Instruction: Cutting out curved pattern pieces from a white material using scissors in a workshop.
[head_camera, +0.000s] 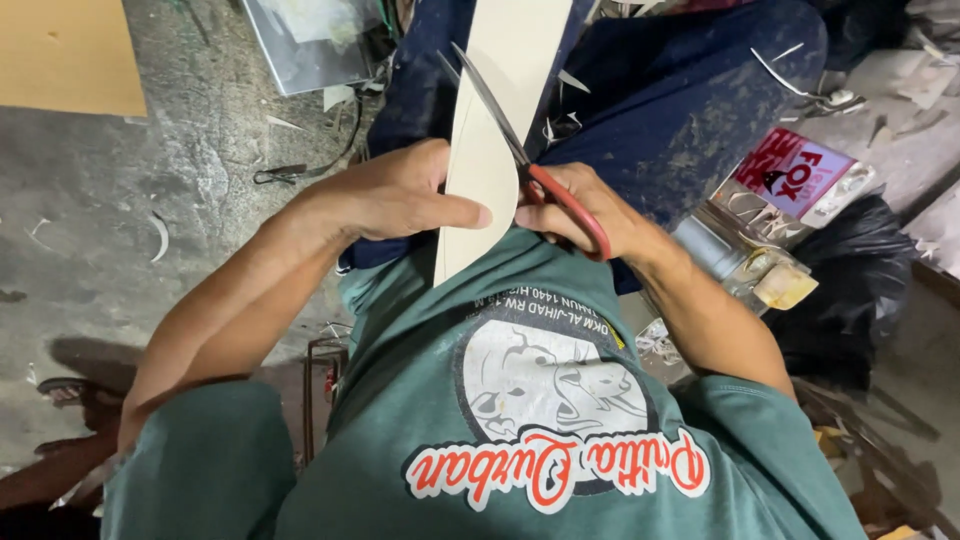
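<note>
My left hand (395, 195) grips a long cream-coloured sheet (500, 110) by its left edge, thumb pressed across its face. My right hand (590, 210) holds red-handled scissors (520, 150), fingers through the loops. The dark blades are spread apart and point up and left, straddling the sheet's curved right edge. The sheet runs from my lap up past the top of the view, over my dark blue trousers (680, 90).
Pale offcut slivers lie on my trousers and on the grey concrete floor (150, 230). A tan board (65, 55) lies top left, a clear plastic sheet (310, 45) at top centre. A red-and-white packet (795, 175) and a black bag (850, 270) sit to the right.
</note>
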